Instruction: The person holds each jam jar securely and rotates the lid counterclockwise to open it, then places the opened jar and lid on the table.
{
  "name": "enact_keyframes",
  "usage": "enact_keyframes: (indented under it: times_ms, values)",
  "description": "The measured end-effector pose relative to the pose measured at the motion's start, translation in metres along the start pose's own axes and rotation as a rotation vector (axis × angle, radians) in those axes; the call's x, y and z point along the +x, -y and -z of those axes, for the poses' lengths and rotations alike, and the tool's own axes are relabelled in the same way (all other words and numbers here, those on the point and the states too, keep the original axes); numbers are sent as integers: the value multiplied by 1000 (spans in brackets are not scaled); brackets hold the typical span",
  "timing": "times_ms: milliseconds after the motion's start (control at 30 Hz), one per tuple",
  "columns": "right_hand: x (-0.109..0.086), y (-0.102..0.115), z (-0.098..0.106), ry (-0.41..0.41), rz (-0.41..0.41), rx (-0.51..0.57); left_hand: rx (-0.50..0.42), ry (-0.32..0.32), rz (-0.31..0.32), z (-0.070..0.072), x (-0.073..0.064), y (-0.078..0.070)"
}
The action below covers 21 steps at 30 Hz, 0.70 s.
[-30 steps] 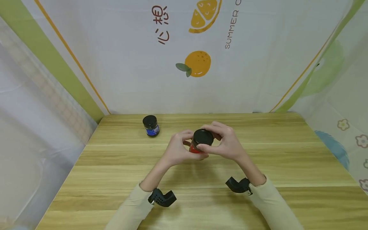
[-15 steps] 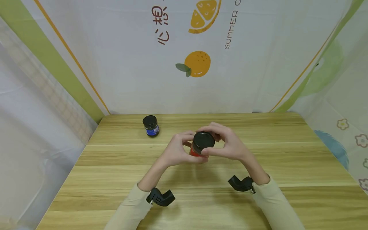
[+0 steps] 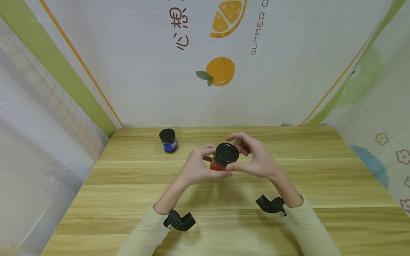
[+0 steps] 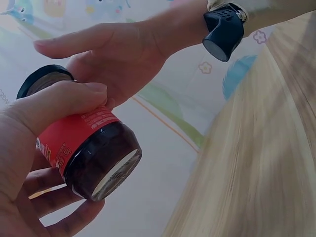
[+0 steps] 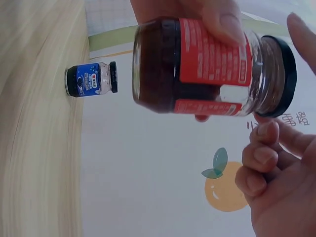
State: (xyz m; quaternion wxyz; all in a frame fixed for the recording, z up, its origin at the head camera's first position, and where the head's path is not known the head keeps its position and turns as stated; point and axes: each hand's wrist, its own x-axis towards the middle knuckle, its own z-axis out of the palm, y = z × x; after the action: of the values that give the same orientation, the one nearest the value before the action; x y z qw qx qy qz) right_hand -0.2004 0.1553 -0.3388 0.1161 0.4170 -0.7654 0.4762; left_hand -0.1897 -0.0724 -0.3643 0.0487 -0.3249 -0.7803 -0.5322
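Observation:
A glass jar point(image 3: 217, 166) with a red label and dark contents is held above the table by my left hand point(image 3: 196, 168). In the left wrist view the left thumb point(image 4: 69, 101) lies along the red label, fingers on the other side. A black lid point(image 3: 227, 153) sits on the jar. My right hand point(image 3: 256, 160) is beside the lid, its fingers apart from the rim and loosely bent. The right thumb point(image 4: 69, 45) is straight; contact with the lid is hard to tell. A second jar point(image 3: 168, 141), blue-labelled and black-lidded, stands upright at the back left.
The wooden table point(image 3: 128, 199) extends around both arms. A white printed cloth point(image 3: 153, 71) hangs right behind its far edge, with more cloth at both sides. Each forearm carries a black wrist camera point(image 3: 180, 220).
Half a second ago the right fingers were round the lid; now they have spread off it, away to the right. The jar rose slightly in the head view, still in the left hand.

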Motion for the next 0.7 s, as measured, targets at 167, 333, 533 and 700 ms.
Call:
enact_keyframes:
  times_ms: [167, 333, 533, 700]
  values:
    - [-1, 2, -3, -46, -2, -57, 32, -44, 21, -2, 0, 0]
    - [-1, 1, -5, -80, 3, -89, 43, -85, 13, -4, 0, 2]
    - [-1, -2, -6, -65, -10, -82, 47, -74, 14, -4, 0, 4]
    - [-1, -1, -2, -25, 3, -66, 37, -54, 20, -4, 0, 4]
